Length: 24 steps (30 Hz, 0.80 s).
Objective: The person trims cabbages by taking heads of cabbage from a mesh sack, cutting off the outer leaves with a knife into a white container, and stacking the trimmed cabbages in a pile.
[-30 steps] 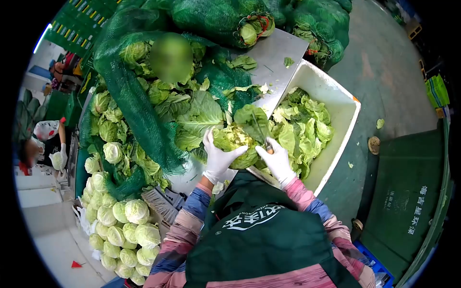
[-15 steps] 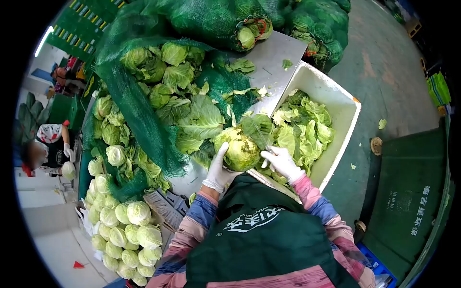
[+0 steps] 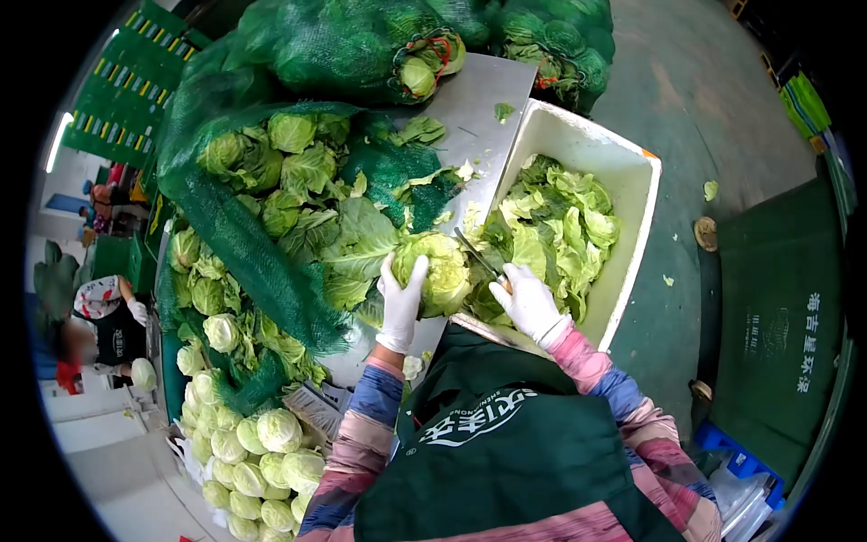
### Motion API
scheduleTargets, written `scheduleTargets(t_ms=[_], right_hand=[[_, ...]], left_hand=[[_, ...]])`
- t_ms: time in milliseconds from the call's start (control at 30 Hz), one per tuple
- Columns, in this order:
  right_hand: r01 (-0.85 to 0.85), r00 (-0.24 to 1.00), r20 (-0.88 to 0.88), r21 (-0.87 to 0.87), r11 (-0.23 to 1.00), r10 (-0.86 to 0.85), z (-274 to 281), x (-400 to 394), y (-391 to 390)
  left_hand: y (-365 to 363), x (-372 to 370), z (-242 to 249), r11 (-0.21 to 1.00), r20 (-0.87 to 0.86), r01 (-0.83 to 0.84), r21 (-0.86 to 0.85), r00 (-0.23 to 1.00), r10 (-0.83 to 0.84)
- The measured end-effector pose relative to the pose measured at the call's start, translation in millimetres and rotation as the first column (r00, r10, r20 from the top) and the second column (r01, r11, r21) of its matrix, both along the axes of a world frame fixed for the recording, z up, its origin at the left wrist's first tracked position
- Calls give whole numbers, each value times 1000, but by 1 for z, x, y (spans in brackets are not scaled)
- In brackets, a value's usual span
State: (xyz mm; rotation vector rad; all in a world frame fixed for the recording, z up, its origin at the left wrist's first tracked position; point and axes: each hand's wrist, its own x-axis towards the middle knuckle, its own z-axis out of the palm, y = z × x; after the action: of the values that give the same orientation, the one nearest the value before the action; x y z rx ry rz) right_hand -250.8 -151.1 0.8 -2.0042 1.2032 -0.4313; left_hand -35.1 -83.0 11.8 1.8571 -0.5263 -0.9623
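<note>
My gloved left hand (image 3: 401,298) is closed on the side of a green cabbage (image 3: 444,276), fingers over its upper left. In my gloved right hand (image 3: 528,301) is a knife (image 3: 475,251). Its dark blade slants up and left, beside the cabbage's right side; whether it touches cannot be made out. Just right of the knife stands a white foam box (image 3: 638,244) holding loose cabbage leaves (image 3: 578,230). A broad outer leaf (image 3: 361,237) lies to the left of the cabbage, by the green mesh bag (image 3: 244,235).
Trimmed pale cabbages (image 3: 271,470) are piled at lower left. Full mesh bags (image 3: 343,54) lie behind the metal tabletop (image 3: 492,99). A large green bin (image 3: 777,334) stands at right. Another person (image 3: 113,316) is at the far left, beside a cabbage.
The large dark leaf on the cabbage's right side has come away. My left hand has shifted up around the cabbage, and the knife blade now shows clearly. The whole view has shifted somewhat.
</note>
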Motion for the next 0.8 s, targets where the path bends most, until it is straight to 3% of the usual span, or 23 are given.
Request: scheduleTargets(t_ms=[33,133,200,267,333,400,433,667,733,800], right_hand=[[72,996,49,-92,993,-68,-7,1,5],[99,977,192,-42,994,-89,13,-2,3],[78,983,170,-71,994,-65,20,-10,-2],[19,999,36,71,997,-21,23,-16,-2],[-11,997,75,43,999,8,14,-19,4],[-143,981,114,-134,981,159,9,-18,7],[-188,980,27,-172,967,196,9,-17,7],[-381,921,-180,-219,898,346,14,-13,-14],[-409,911,-162,-241,880,379,11,-13,-22],[-427,900,-161,-143,893,405,9,-12,-28]], left_hand=[[-1,-4,-3,1000,49,6,-16,999,-5],[5,-14,-6,995,104,38,-88,994,-29],[16,-20,-9,986,66,52,-156,997,-42],[26,-27,-6,972,90,85,-218,994,-66],[33,-27,-11,967,131,112,-228,988,-83],[35,-28,-13,971,191,139,-196,976,-101],[36,-28,-12,973,250,157,-170,962,-112],[29,-35,4,975,399,214,-57,900,-175],[25,-36,7,975,409,217,-38,894,-183],[24,-35,4,968,468,249,-21,858,-210]])
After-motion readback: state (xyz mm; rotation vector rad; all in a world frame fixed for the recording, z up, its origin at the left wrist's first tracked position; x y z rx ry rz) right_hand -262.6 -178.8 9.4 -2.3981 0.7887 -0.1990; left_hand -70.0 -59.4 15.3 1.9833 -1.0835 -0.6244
